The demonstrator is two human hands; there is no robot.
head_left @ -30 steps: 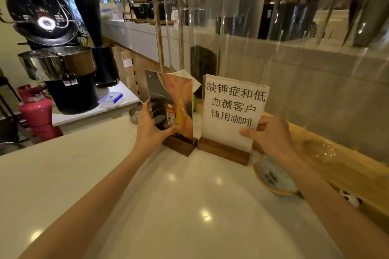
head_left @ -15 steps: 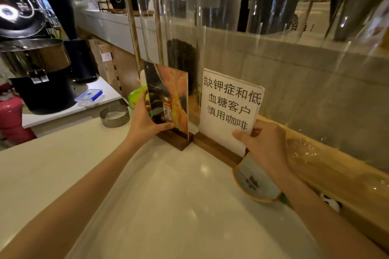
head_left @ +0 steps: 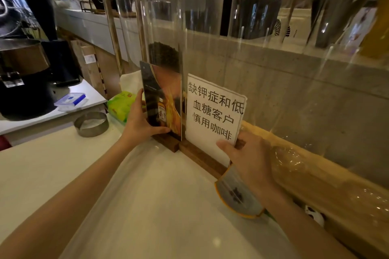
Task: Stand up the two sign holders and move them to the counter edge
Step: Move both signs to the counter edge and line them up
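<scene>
Two sign holders stand upright side by side on dark wooden bases at the far side of the white counter (head_left: 160, 206). The left sign holder (head_left: 163, 98) carries a dark and orange picture with a bottle. My left hand (head_left: 140, 126) grips its left edge, thumb on the front. The right sign holder (head_left: 212, 111) shows a white sheet with black Chinese characters. My right hand (head_left: 250, 159) holds its lower right corner. Their bases touch end to end against the wooden ledge (head_left: 328, 183).
A patterned dish with a yellow rim (head_left: 236, 197) lies under my right wrist. A metal ring (head_left: 91, 123) and a green packet (head_left: 121, 105) sit at the left. Clear tall cylinders (head_left: 162, 22), one with coffee beans, rise behind the signs. A black roaster machine (head_left: 23, 81) stands far left.
Both signs have moved further toward the wooden ledge, still held in my hands. The view has shifted right and closer, so the green packet and metal ring show at the left.
</scene>
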